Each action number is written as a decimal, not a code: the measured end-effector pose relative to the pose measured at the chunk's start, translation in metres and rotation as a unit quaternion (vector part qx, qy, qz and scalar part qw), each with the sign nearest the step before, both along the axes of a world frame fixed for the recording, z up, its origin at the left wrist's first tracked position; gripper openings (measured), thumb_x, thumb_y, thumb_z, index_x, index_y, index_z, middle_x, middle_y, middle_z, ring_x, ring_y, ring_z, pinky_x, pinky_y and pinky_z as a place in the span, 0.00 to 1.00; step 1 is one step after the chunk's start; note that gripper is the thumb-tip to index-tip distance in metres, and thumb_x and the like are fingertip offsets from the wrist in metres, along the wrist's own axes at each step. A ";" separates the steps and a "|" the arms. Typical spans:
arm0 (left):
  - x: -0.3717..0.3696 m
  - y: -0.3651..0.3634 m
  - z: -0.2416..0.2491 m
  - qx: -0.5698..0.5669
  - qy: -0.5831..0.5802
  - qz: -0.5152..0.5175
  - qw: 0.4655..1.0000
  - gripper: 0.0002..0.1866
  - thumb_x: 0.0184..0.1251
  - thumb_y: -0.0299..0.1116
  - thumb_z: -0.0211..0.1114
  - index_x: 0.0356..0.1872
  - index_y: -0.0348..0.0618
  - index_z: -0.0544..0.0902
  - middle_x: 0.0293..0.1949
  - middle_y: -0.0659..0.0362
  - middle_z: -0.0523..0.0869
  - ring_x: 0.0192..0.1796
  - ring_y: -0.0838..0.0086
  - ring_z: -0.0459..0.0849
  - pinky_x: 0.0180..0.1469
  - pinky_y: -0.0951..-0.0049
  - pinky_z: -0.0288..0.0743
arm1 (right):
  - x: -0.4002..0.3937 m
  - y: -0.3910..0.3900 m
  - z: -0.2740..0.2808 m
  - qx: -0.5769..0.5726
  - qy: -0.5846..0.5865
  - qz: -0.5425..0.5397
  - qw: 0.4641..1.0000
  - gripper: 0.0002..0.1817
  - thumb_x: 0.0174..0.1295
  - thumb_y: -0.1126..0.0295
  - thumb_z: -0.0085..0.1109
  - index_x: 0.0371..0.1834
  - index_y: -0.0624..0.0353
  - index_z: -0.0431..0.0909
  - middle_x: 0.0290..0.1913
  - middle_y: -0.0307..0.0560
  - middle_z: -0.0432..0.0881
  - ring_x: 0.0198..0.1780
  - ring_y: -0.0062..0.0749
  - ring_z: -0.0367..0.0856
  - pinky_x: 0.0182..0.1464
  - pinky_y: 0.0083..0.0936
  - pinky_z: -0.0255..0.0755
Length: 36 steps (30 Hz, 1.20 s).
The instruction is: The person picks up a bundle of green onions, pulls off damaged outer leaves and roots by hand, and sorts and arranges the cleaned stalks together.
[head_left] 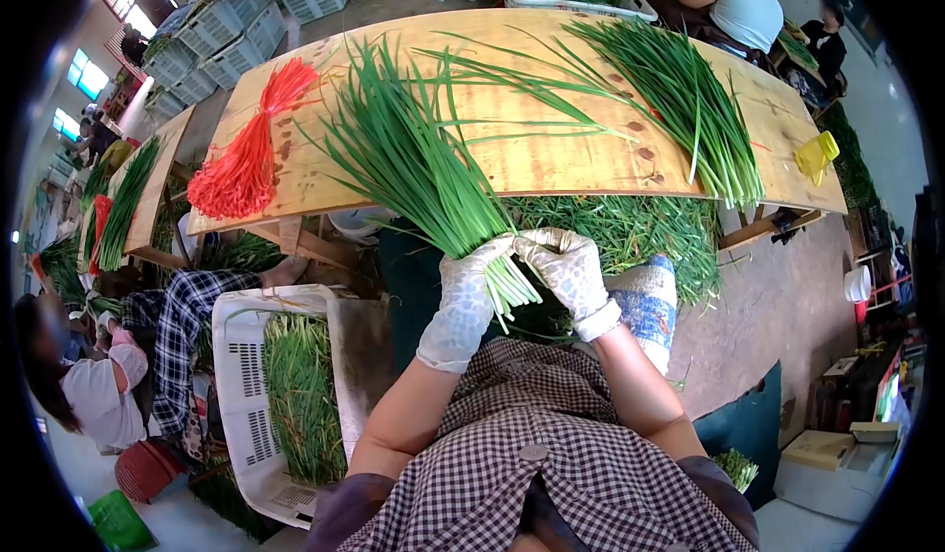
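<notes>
A bunch of chives point(418, 173) is gripped at its pale ends by the gloved left hand point(463, 301), fingers clamped, while the right hand point(569, 275) closes beside it, leaves fanned over the counter point(551, 149) toward 11 o'clock.

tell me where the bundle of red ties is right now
In the head view, the bundle of red ties lies on the wooden table at its left end, left of the green chives.

Bright even daylight, soft shadows, strong fisheye curve, dark vignetted corners, sharp centre
</notes>
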State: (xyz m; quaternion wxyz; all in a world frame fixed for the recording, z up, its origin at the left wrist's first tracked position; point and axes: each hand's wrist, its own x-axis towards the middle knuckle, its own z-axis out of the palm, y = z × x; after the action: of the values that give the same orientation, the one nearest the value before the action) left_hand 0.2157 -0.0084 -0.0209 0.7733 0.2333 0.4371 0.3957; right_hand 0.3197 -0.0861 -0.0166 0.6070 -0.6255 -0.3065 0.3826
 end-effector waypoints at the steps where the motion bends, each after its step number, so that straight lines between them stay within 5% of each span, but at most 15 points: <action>1: -0.001 0.000 0.000 0.003 -0.008 0.007 1.000 0.14 0.51 0.11 0.66 0.41 0.29 0.80 0.37 0.48 0.85 0.36 0.65 0.86 0.39 0.68 0.84 | -0.003 0.000 0.000 0.007 -0.006 -0.021 1.000 0.08 0.58 0.73 0.64 0.37 0.67 0.84 0.32 0.44 0.87 0.31 0.17 0.80 0.35 0.18 0.76; 7: -0.011 0.004 -0.002 0.066 -0.046 0.015 0.997 0.13 0.50 0.15 0.68 0.40 0.29 0.81 0.35 0.50 0.86 0.35 0.67 0.86 0.39 0.69 0.82 | 0.009 -0.035 0.004 -0.112 -0.340 0.028 0.933 0.07 0.50 0.64 0.65 0.27 0.55 0.84 0.23 0.47 0.83 0.25 0.37 0.82 0.32 0.29 0.76; 9: -0.018 0.014 0.012 0.083 -0.051 0.007 0.995 0.10 0.54 0.17 0.66 0.38 0.30 0.82 0.34 0.51 0.85 0.35 0.67 0.85 0.39 0.69 0.83 | 0.024 -0.051 -0.010 -0.281 -0.300 0.130 0.902 0.08 0.49 0.63 0.65 0.28 0.54 0.85 0.24 0.49 0.83 0.27 0.38 0.84 0.33 0.30 0.77; 11: -0.018 0.018 0.025 0.110 -0.063 0.000 0.992 0.10 0.54 0.17 0.65 0.39 0.31 0.81 0.35 0.51 0.85 0.36 0.67 0.85 0.40 0.67 0.83 | 0.037 -0.072 -0.042 -0.234 -0.350 0.168 0.892 0.09 0.54 0.63 0.66 0.32 0.58 0.85 0.27 0.49 0.84 0.28 0.33 0.83 0.35 0.26 0.77; 13: -0.018 0.018 0.026 0.113 -0.101 -0.014 0.988 0.10 0.55 0.16 0.64 0.40 0.31 0.80 0.37 0.50 0.85 0.36 0.66 0.85 0.40 0.67 0.83 | 0.027 -0.062 -0.042 -0.147 -0.194 0.025 0.970 0.12 0.60 0.64 0.63 0.41 0.60 0.84 0.32 0.45 0.86 0.32 0.25 0.82 0.38 0.22 0.76; 15: -0.012 0.012 0.031 0.130 -0.080 -0.021 0.988 0.11 0.55 0.15 0.63 0.41 0.31 0.80 0.37 0.50 0.85 0.37 0.65 0.85 0.41 0.67 0.83 | 0.024 -0.045 -0.006 0.000 -0.168 -0.004 0.986 0.16 0.61 0.69 0.64 0.50 0.63 0.80 0.42 0.44 0.86 0.41 0.20 0.81 0.46 0.18 0.75; 17: -0.008 0.003 0.029 0.146 -0.073 -0.031 0.986 0.12 0.55 0.14 0.63 0.41 0.31 0.80 0.37 0.51 0.85 0.38 0.67 0.85 0.41 0.68 0.82 | 0.012 -0.023 0.026 0.064 -0.096 0.012 0.993 0.15 0.60 0.72 0.64 0.49 0.64 0.80 0.41 0.45 0.86 0.39 0.19 0.80 0.45 0.18 0.75; 20: -0.006 -0.001 0.026 0.134 -0.050 -0.030 0.989 0.12 0.54 0.14 0.64 0.40 0.32 0.80 0.37 0.52 0.85 0.38 0.68 0.85 0.40 0.70 0.82 | 0.007 -0.013 0.026 -0.021 0.025 0.050 0.998 0.12 0.58 0.73 0.64 0.43 0.69 0.81 0.38 0.48 0.86 0.38 0.21 0.82 0.43 0.19 0.76; 23: -0.011 0.003 0.023 0.128 -0.063 -0.020 0.990 0.11 0.54 0.14 0.64 0.40 0.32 0.80 0.36 0.52 0.85 0.36 0.68 0.85 0.39 0.70 0.82 | 0.002 -0.015 0.033 -0.038 -0.160 0.039 0.986 0.10 0.57 0.72 0.64 0.39 0.66 0.82 0.36 0.49 0.86 0.36 0.26 0.84 0.40 0.22 0.77; 25: -0.012 0.008 0.017 0.136 -0.036 -0.004 0.990 0.11 0.54 0.14 0.65 0.39 0.32 0.81 0.36 0.53 0.85 0.36 0.69 0.85 0.38 0.70 0.83 | -0.002 -0.024 0.027 -0.004 -0.278 0.038 0.960 0.06 0.57 0.69 0.63 0.34 0.57 0.83 0.30 0.50 0.84 0.33 0.40 0.84 0.38 0.28 0.77; 28: -0.019 0.020 0.024 0.134 -0.040 0.006 0.990 0.11 0.54 0.15 0.65 0.39 0.32 0.81 0.36 0.52 0.85 0.36 0.68 0.86 0.39 0.68 0.83 | 0.004 -0.049 0.011 -0.103 -0.306 0.149 0.935 0.04 0.56 0.69 0.64 0.32 0.56 0.83 0.32 0.51 0.84 0.35 0.40 0.85 0.37 0.31 0.77; 29: -0.022 0.023 0.026 0.135 -0.049 0.003 0.990 0.11 0.54 0.15 0.65 0.39 0.32 0.81 0.36 0.52 0.86 0.36 0.67 0.86 0.39 0.68 0.83 | 0.011 -0.055 -0.008 -0.149 -0.394 0.197 0.885 0.05 0.54 0.71 0.65 0.27 0.60 0.81 0.29 0.53 0.83 0.32 0.41 0.85 0.32 0.30 0.76; 32: -0.021 0.020 0.031 0.157 -0.059 -0.004 0.986 0.11 0.54 0.15 0.65 0.40 0.32 0.81 0.37 0.51 0.85 0.38 0.67 0.86 0.40 0.68 0.83 | 0.025 -0.062 -0.040 -0.098 -0.354 0.111 0.924 0.15 0.56 0.73 0.66 0.17 0.65 0.71 0.22 0.53 0.82 0.27 0.37 0.85 0.25 0.26 0.75; 33: -0.020 0.016 0.031 0.163 -0.057 -0.010 0.985 0.12 0.54 0.14 0.65 0.40 0.32 0.81 0.38 0.50 0.85 0.38 0.67 0.86 0.41 0.68 0.83 | 0.025 -0.054 -0.023 -0.079 -0.114 0.088 0.986 0.10 0.56 0.72 0.67 0.24 0.66 0.78 0.28 0.50 0.85 0.32 0.29 0.86 0.31 0.24 0.77; 36: -0.010 0.003 0.027 0.173 -0.087 -0.033 0.980 0.14 0.53 0.13 0.64 0.42 0.32 0.80 0.39 0.49 0.85 0.41 0.65 0.86 0.45 0.67 0.83 | 0.008 -0.025 0.035 0.025 -0.144 0.035 0.989 0.11 0.54 0.72 0.69 0.39 0.65 0.83 0.35 0.47 0.86 0.36 0.22 0.82 0.41 0.19 0.76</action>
State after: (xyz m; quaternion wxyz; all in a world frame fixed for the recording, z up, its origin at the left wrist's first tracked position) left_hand 0.2052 -0.0050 0.0062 0.7688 0.3429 0.2852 0.4583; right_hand 0.3279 -0.1115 0.0181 0.5579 -0.6476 -0.4221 0.3021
